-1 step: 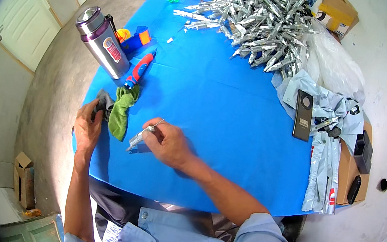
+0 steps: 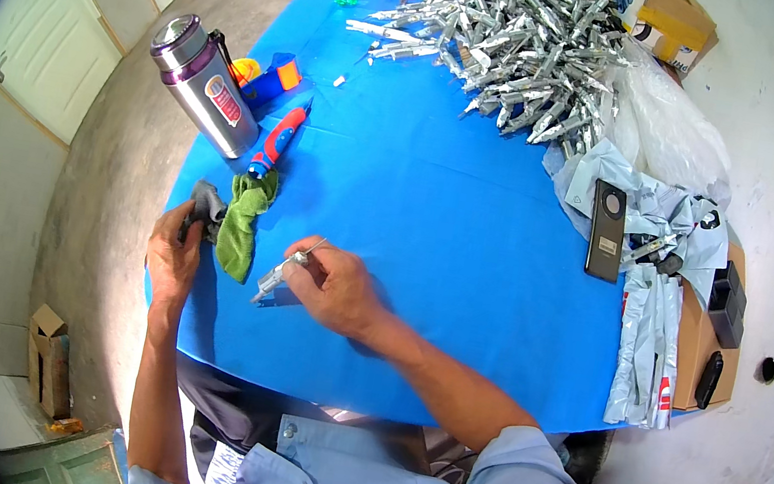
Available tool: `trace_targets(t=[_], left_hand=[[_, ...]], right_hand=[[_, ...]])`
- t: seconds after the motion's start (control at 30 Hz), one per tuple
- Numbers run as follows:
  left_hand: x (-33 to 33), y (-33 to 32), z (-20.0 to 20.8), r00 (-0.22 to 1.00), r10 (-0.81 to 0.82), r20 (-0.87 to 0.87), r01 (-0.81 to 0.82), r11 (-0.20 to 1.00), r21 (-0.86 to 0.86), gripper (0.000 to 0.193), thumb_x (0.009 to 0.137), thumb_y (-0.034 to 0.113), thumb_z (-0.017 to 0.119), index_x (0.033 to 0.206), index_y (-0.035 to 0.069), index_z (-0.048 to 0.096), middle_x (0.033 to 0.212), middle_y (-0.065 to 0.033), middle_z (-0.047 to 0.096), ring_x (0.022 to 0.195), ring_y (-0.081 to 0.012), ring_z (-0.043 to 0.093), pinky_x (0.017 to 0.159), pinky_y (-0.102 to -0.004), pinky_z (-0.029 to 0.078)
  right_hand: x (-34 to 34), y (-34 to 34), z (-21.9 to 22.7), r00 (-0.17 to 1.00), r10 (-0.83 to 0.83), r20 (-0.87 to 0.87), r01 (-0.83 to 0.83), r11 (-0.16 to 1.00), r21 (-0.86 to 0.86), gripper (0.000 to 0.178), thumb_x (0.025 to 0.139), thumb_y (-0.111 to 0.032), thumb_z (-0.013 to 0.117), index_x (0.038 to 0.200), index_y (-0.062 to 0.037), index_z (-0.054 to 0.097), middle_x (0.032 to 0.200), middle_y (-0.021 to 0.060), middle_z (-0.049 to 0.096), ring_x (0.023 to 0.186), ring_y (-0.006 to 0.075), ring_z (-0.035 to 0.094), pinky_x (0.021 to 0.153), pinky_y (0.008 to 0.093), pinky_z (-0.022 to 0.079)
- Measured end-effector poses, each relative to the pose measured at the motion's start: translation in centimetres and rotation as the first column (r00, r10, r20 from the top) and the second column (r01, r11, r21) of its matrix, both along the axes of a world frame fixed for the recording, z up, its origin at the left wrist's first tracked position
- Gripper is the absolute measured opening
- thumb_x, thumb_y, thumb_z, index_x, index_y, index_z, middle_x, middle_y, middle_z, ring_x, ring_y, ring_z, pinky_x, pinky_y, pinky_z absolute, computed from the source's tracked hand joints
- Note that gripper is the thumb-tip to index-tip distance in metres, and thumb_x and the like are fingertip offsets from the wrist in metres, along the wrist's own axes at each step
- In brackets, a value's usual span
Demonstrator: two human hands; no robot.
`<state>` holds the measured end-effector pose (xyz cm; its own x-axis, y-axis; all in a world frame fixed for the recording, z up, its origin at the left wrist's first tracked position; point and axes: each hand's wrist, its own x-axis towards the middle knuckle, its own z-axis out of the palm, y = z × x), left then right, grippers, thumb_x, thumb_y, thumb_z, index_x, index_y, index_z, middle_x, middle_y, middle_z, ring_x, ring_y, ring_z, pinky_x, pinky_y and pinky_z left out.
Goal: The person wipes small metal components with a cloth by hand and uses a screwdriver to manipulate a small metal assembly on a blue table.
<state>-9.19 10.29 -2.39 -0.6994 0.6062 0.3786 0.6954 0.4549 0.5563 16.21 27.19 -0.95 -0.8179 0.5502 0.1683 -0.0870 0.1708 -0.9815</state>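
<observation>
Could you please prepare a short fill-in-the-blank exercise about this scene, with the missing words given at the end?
1. The cloth in the left grip is ____.
2. The small silver piece is in the ____ grip.
3. The table cover is ____.
4. From the person, the silver pile lies at the table's ____ end.

Missing words: gray; right; blue; far.

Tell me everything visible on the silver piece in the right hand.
The silver piece is small, slender and metallic-looking, with a thin wire-like part at its upper end. It is pinched between thumb and fingers of the right hand, which hide part of it. It tilts, lower end toward picture left, above the blue table cover; whether it touches the cover is unclear.
</observation>
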Motion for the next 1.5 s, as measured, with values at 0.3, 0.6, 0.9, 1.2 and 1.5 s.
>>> trace_targets(t=[0.3,0.6,0.9,1.2,1.5], left_hand=[[5.3,-2.0,4.9,0.97,0.054,0.237,-0.104,0.973,0.204,0.026,0.1,0.003,0.065,0.125,-0.001,0.072,0.109,-0.0136,0.076,0.094,-0.019,0.075,0.075,-0.0319,0.059],[15.3,1.4,5.3,0.963,-0.216,0.16,0.189,0.967,0.169,0.034,0.096,-0.004,0.068,0.129,0.004,0.07,0.11,-0.0102,0.074,0.089,-0.0168,0.072,0.069,-0.0291,0.056],[15.2,0.6,4.1,0.957,-0.269,-0.112,0.271,0.962,0.004,0.031,0.091,-0.004,0.074,0.121,0.002,0.072,0.12,-0.017,0.073,0.104,-0.0379,0.074,0.086,-0.0439,0.061],[14.4,-3.1,3.2,0.977,-0.19,-0.097,0.182,0.98,-0.086,0.028,0.092,-0.003,0.073,0.12,0.001,0.073,0.116,-0.0186,0.074,0.102,-0.0373,0.074,0.085,-0.0431,0.061],[16.2,2.3,5.4,0.965,-0.235,-0.121,0.243,0.968,0.061,0.033,0.09,-0.001,0.076,0.122,0.003,0.073,0.113,-0.0171,0.074,0.099,-0.0357,0.074,0.083,-0.0422,0.061]], right_hand=[[-0.1,-0.2,-0.3,1.0,-0.026,-0.016,0.026,1.0,-0.002,0.02,0.103,-0.02,0.068,0.11,-0.0026,0.071,0.072,0.0082,0.066,0.064,0.0113,0.062,0.058,0.033,0.05],[0.1,-0.2,-0.9,0.996,0.008,-0.089,-0.007,1.0,0.006,0.021,0.098,-0.008,0.069,0.118,-0.0019,0.069,0.085,0.0112,0.071,0.072,0.015,0.067,0.066,0.0328,0.054],[-0.1,-0.3,-2.0,0.989,0.009,-0.148,-0.007,1.0,0.015,0.018,0.103,-0.007,0.064,0.119,0.0013,0.068,0.088,0.0101,0.073,0.075,0.0151,0.068,0.067,0.0303,0.055],[0.2,-0.3,-0.8,0.997,0.046,-0.061,-0.05,0.996,-0.072,0.02,0.106,-0.014,0.065,0.116,0.0025,0.069,0.081,0.0033,0.067,0.071,0.0077,0.062,0.065,0.0256,0.052],[0.1,-0.3,-1.2,0.992,0.033,-0.118,-0.041,0.996,-0.074,0.017,0.106,-0.01,0.065,0.115,0.0029,0.07,0.08,0.0017,0.067,0.071,0.0054,0.058,0.062,0.0245,0.049]])
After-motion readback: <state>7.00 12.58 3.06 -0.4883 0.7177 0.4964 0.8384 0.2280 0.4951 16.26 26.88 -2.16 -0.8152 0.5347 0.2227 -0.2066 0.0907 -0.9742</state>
